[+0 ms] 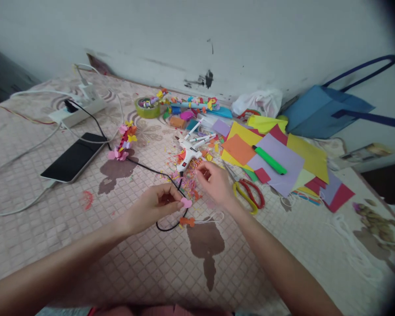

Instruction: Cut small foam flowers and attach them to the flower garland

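Between the thumb and fingers of my left hand [159, 202] is a small pink paper cutout [186, 202], its shape rounded like a heart or petal. My right hand [213, 179] is curled with its fingertips together, just right of a white glue gun [188, 153]; whatever it may pinch is too small to make out. The glue gun lies on colourful paper scraps [192, 186], its black cord running toward me. An orange cutout [187, 221] with a white string [210, 218] rests on the table below my hands.
Scissors [250, 195] lie right of my right hand, beside coloured paper sheets [276, 153] and a green marker [270, 160]. A flower-covered band [124, 141], a phone [75, 158] and a power strip [79, 109] with cables occupy the left. A blue bag [325, 112] stands behind.
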The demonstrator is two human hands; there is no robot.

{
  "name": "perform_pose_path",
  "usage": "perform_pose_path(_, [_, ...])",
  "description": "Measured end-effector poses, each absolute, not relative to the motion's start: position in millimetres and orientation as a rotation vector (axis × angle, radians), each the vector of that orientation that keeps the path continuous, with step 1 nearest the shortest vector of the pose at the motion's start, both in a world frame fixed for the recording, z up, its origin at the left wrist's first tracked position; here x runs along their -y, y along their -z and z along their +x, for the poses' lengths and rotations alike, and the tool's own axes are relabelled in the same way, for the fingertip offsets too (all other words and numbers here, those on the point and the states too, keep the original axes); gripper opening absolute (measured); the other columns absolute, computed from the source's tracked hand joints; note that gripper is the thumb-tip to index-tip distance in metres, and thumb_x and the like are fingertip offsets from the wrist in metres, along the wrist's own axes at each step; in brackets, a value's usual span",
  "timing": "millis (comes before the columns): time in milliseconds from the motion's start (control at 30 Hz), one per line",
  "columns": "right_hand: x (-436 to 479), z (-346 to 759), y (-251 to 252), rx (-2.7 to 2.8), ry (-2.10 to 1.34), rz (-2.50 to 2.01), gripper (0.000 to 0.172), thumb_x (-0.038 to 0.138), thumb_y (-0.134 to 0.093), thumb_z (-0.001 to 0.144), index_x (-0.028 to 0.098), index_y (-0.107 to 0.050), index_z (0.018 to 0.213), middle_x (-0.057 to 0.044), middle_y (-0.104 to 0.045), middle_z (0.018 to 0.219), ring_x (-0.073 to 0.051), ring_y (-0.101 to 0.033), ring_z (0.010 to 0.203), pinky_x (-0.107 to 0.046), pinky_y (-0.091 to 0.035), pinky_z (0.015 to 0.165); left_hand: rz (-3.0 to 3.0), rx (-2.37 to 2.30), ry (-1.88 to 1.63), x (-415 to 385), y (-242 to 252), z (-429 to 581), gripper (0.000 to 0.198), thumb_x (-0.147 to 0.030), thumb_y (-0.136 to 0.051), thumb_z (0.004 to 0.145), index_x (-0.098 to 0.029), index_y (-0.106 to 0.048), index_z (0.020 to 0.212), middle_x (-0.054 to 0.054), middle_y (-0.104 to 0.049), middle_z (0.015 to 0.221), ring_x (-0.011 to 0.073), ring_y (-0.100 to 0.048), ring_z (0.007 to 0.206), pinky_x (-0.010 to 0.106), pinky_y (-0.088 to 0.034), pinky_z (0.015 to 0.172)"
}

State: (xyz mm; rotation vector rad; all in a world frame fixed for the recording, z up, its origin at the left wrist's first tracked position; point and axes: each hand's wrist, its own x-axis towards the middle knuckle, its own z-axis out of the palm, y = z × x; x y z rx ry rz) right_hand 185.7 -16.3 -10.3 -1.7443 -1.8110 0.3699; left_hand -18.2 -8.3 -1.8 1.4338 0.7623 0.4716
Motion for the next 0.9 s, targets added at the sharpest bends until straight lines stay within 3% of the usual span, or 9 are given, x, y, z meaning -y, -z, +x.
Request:
perform_pose_path(233, [-40,155,28,1.676,-0.190,-2.174,0.049,0.058,-0.046,0.083,0.017,-0.063,0.060,-0.013,-0.066,0.065,-0.027,-0.063,0.071,-0.032,-0.041,0.062,1.400,-0.791,-0.502,-9,4,-34,0.018,-0.031,-0.064,0.076,-0.014,-0.055,0.073,-0.003,-0.053,0.067,0.0087,-0.047,0.061,0.021,-0.037,0.056])
perform_pose_path(500, [-44,155,28,1.423,-0.186,-2.183,0.029,0.038,-0.054,0.075,0.020,-0.056,0.053,-0.008,-0.062,0.057,-0.024,-0.060,0.064,-0.030,-0.037,0.058,1.348,-0.774,-0.531,-17,11,-51,0.020,-0.033,-0.062,0.078,-0.015,-0.055,0.076,-0.001,-0.058,0.070,0.0093,-0.050,0.063,0.022,-0.039,0.058])
perform_pose_path(633, [-37,159,19,1.288,-0.238,-2.031,0.027,0.039,-0.052,0.077,0.021,-0.051,0.057,-0.005,-0.061,0.061,-0.022,-0.059,0.068,-0.030,-0.038,0.062,1.312,-0.813,-0.594,-22,12,-56,0.021,-0.034,-0.064,0.077,-0.015,-0.056,0.075,-0.002,-0.056,0.069,0.0090,-0.049,0.061,0.021,-0.038,0.056])
perform_pose_path(900, [-23,152,15,0.967,-0.906,-1.471,0.029,0.051,-0.049,0.079,0.022,-0.048,0.082,0.002,-0.058,0.065,-0.013,-0.056,0.052,-0.023,-0.041,0.044,1.256,-0.875,-0.685,-31,11,-52,0.018,-0.031,-0.066,0.075,-0.015,-0.056,0.074,-0.003,-0.055,0.065,0.0091,-0.048,0.060,0.022,-0.038,0.057])
